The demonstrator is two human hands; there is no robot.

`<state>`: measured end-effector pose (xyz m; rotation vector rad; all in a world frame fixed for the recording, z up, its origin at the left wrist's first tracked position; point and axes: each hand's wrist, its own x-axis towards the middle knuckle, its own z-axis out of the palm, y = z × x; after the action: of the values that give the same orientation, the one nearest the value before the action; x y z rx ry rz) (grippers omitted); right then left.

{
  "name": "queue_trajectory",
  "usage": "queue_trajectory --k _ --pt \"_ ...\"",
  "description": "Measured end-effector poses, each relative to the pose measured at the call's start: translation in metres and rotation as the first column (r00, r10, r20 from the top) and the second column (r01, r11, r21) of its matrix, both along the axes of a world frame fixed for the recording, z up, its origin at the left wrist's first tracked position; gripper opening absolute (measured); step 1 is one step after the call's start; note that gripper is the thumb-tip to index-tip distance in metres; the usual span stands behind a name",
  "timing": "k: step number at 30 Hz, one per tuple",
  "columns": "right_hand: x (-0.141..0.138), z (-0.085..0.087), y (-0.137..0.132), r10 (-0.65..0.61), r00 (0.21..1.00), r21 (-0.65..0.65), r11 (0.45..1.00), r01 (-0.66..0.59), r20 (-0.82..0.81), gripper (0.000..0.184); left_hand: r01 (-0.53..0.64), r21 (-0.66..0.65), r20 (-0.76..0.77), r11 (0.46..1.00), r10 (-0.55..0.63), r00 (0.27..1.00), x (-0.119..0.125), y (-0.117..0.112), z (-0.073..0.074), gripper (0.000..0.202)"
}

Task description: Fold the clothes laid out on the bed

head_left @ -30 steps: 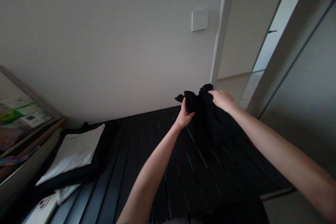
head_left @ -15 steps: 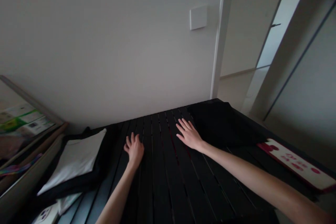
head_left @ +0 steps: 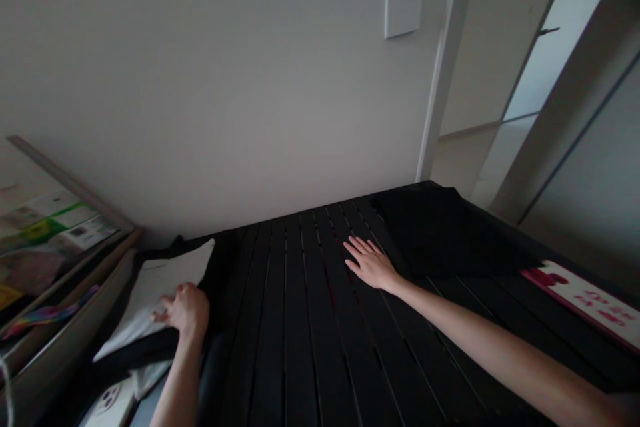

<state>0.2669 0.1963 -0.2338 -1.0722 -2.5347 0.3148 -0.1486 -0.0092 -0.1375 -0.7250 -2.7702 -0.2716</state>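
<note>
My left hand (head_left: 185,310) rests on the edge of a white folded cloth (head_left: 150,290) at the left, its fingers curled over the cloth's near edge. That cloth lies on top of a black one (head_left: 130,353). My right hand (head_left: 371,263) lies flat with fingers spread on the black slatted table (head_left: 300,327), just left of a black garment (head_left: 440,230) spread at the table's far right corner.
A pale wall rises behind the table, with a white plate (head_left: 404,10) on it. A doorway (head_left: 480,120) opens at the right. A red-and-white printed board (head_left: 585,297) lies at the table's right edge. Shelves with boxes (head_left: 45,233) stand at left.
A second ago both hands held the black garment up; then it lay on the table with both hands flat. My left hand has since moved left onto the white cloth.
</note>
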Motion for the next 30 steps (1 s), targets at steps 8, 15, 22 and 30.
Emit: queue_trajectory --k 8,15,22,30 --pt "0.001 0.001 0.000 -0.005 1.000 -0.001 1.000 0.005 0.016 0.062 -0.044 -0.052 -0.121 0.998 0.037 0.992 -0.015 -0.014 0.008 0.028" --pt "0.001 -0.001 0.001 0.000 1.000 -0.011 1.000 0.000 0.007 0.062 0.011 -0.003 -0.158 1.000 -0.011 0.987 -0.010 -0.021 0.020 0.036" --pt "0.000 0.000 0.000 -0.007 1.000 -0.010 1.000 0.007 -0.014 0.061 0.411 0.572 -0.415 0.710 -0.181 0.892 0.037 -0.008 0.077 0.014" --pt "0.002 0.012 -0.002 -0.011 0.997 0.028 1.000 0.013 -0.081 0.068 0.598 0.726 -0.432 0.339 -0.452 0.780 0.162 0.038 0.138 0.011"
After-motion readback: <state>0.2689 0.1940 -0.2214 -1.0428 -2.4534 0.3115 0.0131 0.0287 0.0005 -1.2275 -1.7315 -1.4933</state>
